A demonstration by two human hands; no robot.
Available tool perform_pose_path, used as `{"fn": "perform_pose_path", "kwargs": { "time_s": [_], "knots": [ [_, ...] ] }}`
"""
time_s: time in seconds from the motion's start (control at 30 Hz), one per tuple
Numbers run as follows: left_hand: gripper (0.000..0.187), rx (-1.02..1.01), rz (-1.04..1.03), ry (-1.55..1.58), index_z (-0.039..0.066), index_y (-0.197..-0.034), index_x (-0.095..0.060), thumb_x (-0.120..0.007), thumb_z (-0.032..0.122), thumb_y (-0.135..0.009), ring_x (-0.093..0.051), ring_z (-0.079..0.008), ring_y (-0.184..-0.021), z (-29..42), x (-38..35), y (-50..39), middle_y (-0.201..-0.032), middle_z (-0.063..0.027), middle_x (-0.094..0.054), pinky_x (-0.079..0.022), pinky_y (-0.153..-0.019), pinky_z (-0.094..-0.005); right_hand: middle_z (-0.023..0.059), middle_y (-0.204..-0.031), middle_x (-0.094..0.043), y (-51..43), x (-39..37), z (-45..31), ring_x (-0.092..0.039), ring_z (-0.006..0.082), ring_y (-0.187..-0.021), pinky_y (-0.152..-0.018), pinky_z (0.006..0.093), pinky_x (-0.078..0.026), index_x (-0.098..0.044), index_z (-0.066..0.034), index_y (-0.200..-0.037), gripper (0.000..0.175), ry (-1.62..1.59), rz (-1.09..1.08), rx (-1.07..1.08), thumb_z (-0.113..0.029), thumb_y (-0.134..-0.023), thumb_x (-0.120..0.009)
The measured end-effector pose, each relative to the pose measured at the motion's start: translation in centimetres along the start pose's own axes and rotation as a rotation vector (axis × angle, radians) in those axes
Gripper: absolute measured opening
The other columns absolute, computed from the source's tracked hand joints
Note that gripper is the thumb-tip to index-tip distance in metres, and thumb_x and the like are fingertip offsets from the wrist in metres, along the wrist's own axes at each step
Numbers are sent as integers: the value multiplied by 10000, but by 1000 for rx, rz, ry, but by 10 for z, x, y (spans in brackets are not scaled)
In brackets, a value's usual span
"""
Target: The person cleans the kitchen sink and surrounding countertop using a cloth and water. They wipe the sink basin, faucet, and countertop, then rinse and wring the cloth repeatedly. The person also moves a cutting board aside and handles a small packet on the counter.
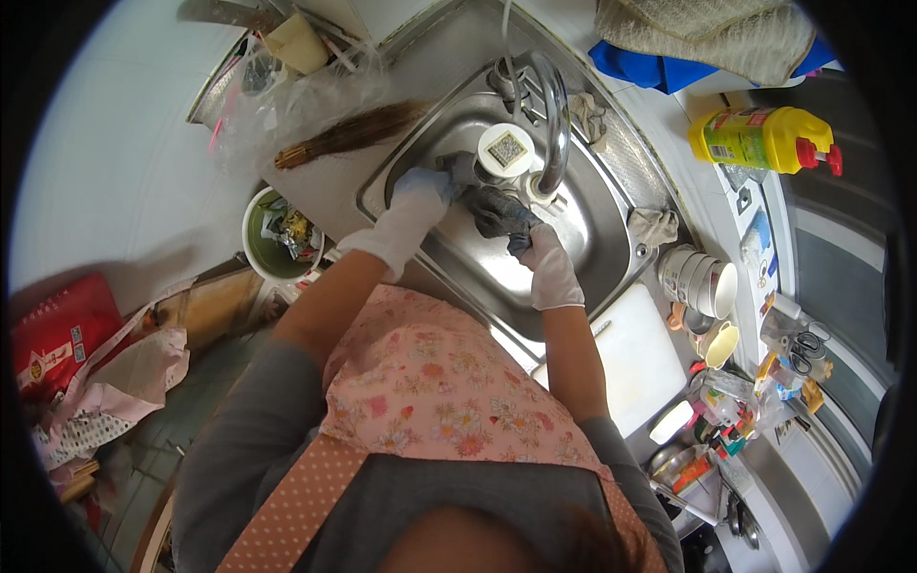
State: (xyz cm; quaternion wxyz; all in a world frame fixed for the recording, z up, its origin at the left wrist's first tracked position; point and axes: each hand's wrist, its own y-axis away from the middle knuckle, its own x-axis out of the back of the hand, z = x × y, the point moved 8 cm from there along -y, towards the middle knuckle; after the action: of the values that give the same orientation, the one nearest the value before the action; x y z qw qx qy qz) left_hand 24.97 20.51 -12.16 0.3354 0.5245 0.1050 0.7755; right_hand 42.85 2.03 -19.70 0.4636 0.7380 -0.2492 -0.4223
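Observation:
Both hands wear thin whitish gloves over a stainless steel sink. My left hand grips a wet dark grey cloth by its upper left part. Its other end is pinched in my right hand, lower and to the right. The cloth hangs bunched between them above the basin; whether it is one piece or two I cannot tell. Just beyond it stands a round white lid or container bearing a printed code. A curved chrome faucet arches over the sink to its right.
A straw brush and plastic bags lie left of the sink. Below them is a green-lined waste bin. To the right are a crumpled rag, stacked bowls, a white cutting board and a yellow detergent bottle.

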Motion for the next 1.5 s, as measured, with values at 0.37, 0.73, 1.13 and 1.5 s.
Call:
{"fn": "perform_pose_path", "kwargs": {
  "time_s": [0.37, 0.73, 1.13, 1.5],
  "knots": [
    [366, 169, -198, 1173, 1, -1347, -632, -556, 232, -1074, -671, -244, -1158, -2, -8, 21, -1206, -109, -728, -510, -1015, -376, 130, -1414, -622, 27, -50, 10, -617, 351, -1237, -1045, 665, -488, -484, -159, -1504, 495, -37, -37, 155, -463, -1125, -391],
    [389, 151, -712, 2000, -4, -1372, -580, -571, 239, -1068, -639, -289, -1228, 33, -29, 42, -1312, -153, -668, -484, -1135, -457, 133, -1403, -632, 16, -83, 16, -639, 369, -1232, -1006, 612, -546, -561, -121, -1423, 513, -337, -216, 96, -500, -1110, -414],
    [495, 584, -79, 1371, 90, -1343, -641, -673, 451, -1007, -666, -233, -1110, -46, -81, -8, -1252, -93, -695, -572, -919, -437, 114, -1252, -706, 12, -64, -11, -705, 328, -1102, -911, 536, -613, -631, -68, -1284, 306, -339, 49, 446, -87, -986, -697],
    [324, 301, -194, 1752, 108, -1326, -652, -642, 223, -1023, -694, -216, -1067, 37, -67, -11, -1200, -64, -723, -572, -911, -365, 174, -1380, -629, 36, -70, -2, -659, 363, -1208, -1002, 534, -575, -539, -11, -1400, 365, -176, -102, 218, -134, -1056, -526]
  ]
}}
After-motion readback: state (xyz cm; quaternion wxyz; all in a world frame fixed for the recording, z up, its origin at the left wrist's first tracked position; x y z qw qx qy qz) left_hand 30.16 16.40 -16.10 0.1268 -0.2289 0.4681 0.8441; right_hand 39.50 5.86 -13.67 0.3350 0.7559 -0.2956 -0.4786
